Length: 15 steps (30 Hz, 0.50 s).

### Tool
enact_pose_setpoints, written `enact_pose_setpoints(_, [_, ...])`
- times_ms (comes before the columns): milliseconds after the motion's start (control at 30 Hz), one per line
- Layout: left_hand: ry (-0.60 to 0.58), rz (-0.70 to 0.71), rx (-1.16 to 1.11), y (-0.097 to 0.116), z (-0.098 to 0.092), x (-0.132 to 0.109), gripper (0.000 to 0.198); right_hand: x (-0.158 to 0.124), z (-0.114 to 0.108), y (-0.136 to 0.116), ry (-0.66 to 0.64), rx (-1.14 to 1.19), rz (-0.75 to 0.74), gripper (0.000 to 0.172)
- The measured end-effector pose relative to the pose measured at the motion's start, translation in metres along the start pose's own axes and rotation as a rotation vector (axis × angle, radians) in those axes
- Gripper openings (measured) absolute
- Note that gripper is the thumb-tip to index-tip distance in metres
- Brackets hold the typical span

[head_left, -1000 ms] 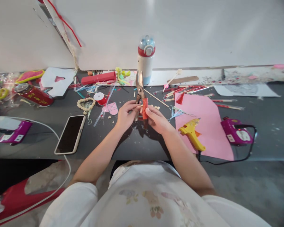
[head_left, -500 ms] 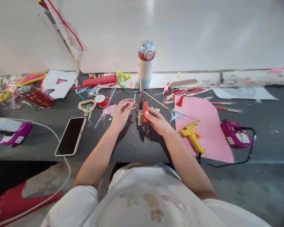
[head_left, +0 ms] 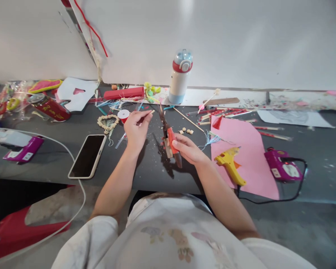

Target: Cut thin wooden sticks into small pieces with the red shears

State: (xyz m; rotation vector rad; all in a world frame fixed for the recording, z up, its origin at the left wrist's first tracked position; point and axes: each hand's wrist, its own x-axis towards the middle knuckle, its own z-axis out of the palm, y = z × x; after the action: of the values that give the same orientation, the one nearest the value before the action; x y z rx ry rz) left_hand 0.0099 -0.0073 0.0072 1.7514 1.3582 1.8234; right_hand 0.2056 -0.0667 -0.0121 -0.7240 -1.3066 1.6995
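Observation:
My right hand grips a pair of shears by their red handles, blades pointing away toward the wall, held just above the dark table. My left hand is raised to the left of the shears and pinches a thin wooden stick between thumb and fingers. A few small cut wood bits lie just right of the blades. A red ribbon spool sits beside my left hand.
A phone with a white cable lies left. A yellow glue gun rests on pink paper, a purple device beyond it. A water bottle, red box, can and several sticks line the back.
My left hand has pulled away to the left with the stick. The shears have closed and dropped lower in my right hand. The camera has shifted slightly.

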Motion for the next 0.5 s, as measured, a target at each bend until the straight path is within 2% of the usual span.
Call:
enact_pose_setpoints(100, [0.014,-0.046,-0.115,-0.0037,0.0021,0.0003,0.02,0.0,-0.0011,0.0012,-0.019,-0.128,-0.087,0.033])
enact_pose_setpoints(233, [-0.006,-0.215,-0.38,-0.0081,0.0059,0.0019,0.029,-0.0004,-0.0005,0.0017,-0.017,-0.356,-0.19,0.031])
enact_pose_setpoints(367, [-0.03,-0.365,-0.577,-0.0036,0.0081,0.0031,0.037,-0.0025,0.0021,0.0027,-0.001,-0.533,-0.219,0.031])
enact_pose_setpoints(500, [-0.028,-0.407,-0.666,0.0001,0.0088,0.0034,0.037,-0.0042,0.0053,0.0014,0.029,-0.668,-0.23,0.029])
